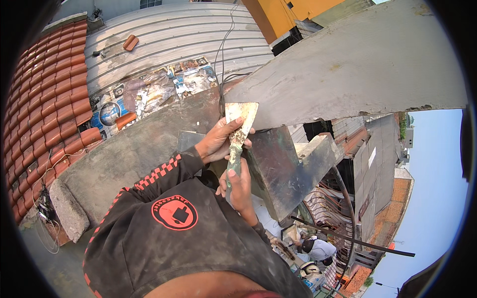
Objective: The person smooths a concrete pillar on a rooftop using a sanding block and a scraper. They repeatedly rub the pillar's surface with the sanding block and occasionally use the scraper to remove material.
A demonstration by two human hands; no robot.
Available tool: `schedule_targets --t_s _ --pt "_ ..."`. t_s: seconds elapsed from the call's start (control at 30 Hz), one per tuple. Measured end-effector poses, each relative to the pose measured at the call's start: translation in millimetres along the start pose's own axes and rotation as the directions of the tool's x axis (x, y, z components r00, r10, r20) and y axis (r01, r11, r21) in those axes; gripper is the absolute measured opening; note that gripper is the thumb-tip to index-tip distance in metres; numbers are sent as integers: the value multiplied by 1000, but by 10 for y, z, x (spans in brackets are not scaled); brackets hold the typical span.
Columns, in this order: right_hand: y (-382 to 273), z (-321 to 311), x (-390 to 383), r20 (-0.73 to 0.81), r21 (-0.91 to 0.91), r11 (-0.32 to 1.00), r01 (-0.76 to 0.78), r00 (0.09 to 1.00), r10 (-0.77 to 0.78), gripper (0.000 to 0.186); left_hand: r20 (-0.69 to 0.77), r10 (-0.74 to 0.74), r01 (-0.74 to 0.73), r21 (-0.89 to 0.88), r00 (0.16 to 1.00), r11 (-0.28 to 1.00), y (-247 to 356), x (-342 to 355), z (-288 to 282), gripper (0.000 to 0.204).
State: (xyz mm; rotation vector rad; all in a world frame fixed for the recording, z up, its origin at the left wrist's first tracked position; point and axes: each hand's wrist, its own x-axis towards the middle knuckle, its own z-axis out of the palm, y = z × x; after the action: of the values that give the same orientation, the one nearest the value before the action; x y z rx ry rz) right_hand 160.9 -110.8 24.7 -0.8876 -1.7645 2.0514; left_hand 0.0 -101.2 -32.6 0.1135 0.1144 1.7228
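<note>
We look down from a rooftop edge at two bare hands working a putty knife [238,131]. Our right hand [239,187] has its fingers closed around the knife's green, mortar-stained handle, low in the centre of the view. Our left hand [218,140] reaches in from a black sleeve with red checked trim [164,171], its fingers pressed against the flat metal blade, thumb across its face. The blade tip touches the underside edge of a grey concrete slab [357,69] that slants across the upper right. Just beneath the hands sits a dark metal sheet [278,169]. Left of us lie red clay roof tiles [49,99] and a corrugated metal roof [174,39] with thin cables hanging over it. Far below, at the bottom, a person in a white top [318,248] stands on the ground.
</note>
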Motion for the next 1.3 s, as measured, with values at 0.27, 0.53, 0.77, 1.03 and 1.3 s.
schedule_targets --t_s 0.27,0.53,0.77,1.03,1.3 --pt "-402 -14 26 -224 -496 863 98 946 -236 66 -75 39 -45 -88 996 995 -13 323 191 40" --pt "-422 -50 72 45 -791 504 348 853 -519 54 -82 -14 3 -141 997 990 -7 280 272 40" --pt "-536 5 78 -23 -790 568 230 915 -402 53 -109 -15 -3 -158 994 987 39 332 371 35" --pt "-543 15 111 -9 -781 568 261 904 -428 55 -116 -34 8 -216 993 976 53 367 366 34" --pt "-573 56 171 -11 -784 556 275 890 -455 53 -113 -13 -9 -199 994 980 97 395 412 34"
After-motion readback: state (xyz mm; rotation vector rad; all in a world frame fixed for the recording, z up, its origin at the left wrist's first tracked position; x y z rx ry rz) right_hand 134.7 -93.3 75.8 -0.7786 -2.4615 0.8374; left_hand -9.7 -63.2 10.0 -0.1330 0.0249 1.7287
